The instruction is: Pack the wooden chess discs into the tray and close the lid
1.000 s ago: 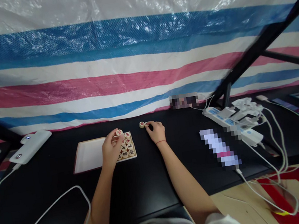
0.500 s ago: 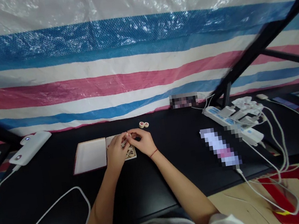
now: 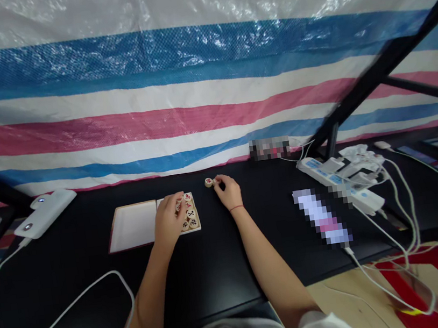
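Note:
A small box (image 3: 200,224) on the black table holds several round xiangqi pieces (image 3: 192,213) with red or black characters. My left hand (image 3: 168,219) rests over the left part of the box, fingers stretched out across the pieces and hiding some of them. Beyond the box to the right, my right hand (image 3: 230,192) has thumb and fingers closed on a xiangqi piece (image 3: 214,182), mostly covered by the fingertips. Right beside that piece lies another xiangqi piece (image 3: 208,182) with a red character. The box's lid (image 3: 133,226) lies open-side up, against the box's left side.
A white power bank (image 3: 44,214) with a cable sits at the left. To the right are a phone (image 3: 322,217), its screen blurred, and a power strip (image 3: 339,182) with plugs and cables. A striped plastic sheet (image 3: 195,107) hangs behind the table.
My right hand has moved from the box, up and to the right, to the two loose pieces and taken hold of one. My left hand stays over the box, where more pieces now show.

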### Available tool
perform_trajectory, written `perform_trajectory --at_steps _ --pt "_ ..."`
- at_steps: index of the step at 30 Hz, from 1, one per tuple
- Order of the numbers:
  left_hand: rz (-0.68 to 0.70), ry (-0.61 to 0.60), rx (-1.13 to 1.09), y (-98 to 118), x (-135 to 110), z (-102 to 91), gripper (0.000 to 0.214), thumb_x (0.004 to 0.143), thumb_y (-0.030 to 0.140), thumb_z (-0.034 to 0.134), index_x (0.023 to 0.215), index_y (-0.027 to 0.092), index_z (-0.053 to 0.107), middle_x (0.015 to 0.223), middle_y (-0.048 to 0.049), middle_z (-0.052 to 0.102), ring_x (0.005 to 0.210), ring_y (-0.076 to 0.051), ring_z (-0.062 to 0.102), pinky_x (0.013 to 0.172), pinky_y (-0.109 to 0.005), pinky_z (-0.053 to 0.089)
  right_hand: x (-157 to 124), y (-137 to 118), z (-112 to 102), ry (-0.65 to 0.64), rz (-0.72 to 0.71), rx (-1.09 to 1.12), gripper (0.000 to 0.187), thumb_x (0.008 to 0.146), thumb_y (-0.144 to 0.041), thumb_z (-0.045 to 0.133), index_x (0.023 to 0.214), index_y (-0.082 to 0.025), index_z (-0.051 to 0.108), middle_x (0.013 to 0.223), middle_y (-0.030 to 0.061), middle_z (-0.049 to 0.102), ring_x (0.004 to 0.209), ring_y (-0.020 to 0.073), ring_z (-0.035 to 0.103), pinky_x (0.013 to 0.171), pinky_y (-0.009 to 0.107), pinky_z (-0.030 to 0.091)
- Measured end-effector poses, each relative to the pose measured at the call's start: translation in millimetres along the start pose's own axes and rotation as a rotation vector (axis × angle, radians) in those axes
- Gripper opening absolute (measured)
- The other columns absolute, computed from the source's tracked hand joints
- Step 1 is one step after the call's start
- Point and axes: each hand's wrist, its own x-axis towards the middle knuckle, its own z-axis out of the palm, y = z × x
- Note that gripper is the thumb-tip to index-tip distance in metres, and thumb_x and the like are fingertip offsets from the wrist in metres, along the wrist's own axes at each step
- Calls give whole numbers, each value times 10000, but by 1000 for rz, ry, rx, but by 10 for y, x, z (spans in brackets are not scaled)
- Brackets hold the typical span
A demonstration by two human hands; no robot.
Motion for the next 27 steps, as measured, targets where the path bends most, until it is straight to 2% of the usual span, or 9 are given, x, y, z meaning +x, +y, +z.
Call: perform_trajectory --at_steps 4,9,17,20,25,27 --pt "-21 9 -5 -3 7 -11 249 901 298 474 1055 212 649 974 -73 682 932 -216 635 881 -346 481 3 19 27 -16 -24 -25 240 777 -193 504 965 -176 652 1065 113 671 989 230 623 915 380 484" --pt "-71 14 9 -58 29 -59 260 889 307 479 1061 210 649 995 -75 681 952 -219 635 899 -346 477 -4 45 19 -39 28 -43 328 770 -211 545 1091 -179 605 1027 90 691 933 238 629 879 391 486" --pt "-183 58 45 -217 67 -173 297 860 316 472 1064 203 657 975 -74 686 884 -213 632 846 -332 472 0 32 29 -58 53 -65 194 800 -257 543 972 -198 610 960 66 703 902 245 620 850 382 479" --pt "-218 61 185 -220 63 -170 290 857 304 478 1048 210 676 983 -87 695 928 -247 618 874 -383 436 7 12 -9 -63 37 -57 188 799 -246 535 963 -197 612 956 67 701 898 242 617 852 381 478" --pt "-334 -49 511 -70 97 -71 317 877 345 467 846 176 733 895 -147 691 981 -349 546 862 -533 357 -112 -250 -61 95 -19 -24 232 832 -259 510 1024 -170 604 1026 108 677 964 240 602 910 389 451" --pt "-339 -85 555 -10 115 -3 374 885 384 452 809 158 740 875 -171 679 982 -367 521 846 -555 339 -209 -435 -20 20 -55 42 213 869 -278 487 1016 -188 612 959 81 689 887 215 614 852 347 475"
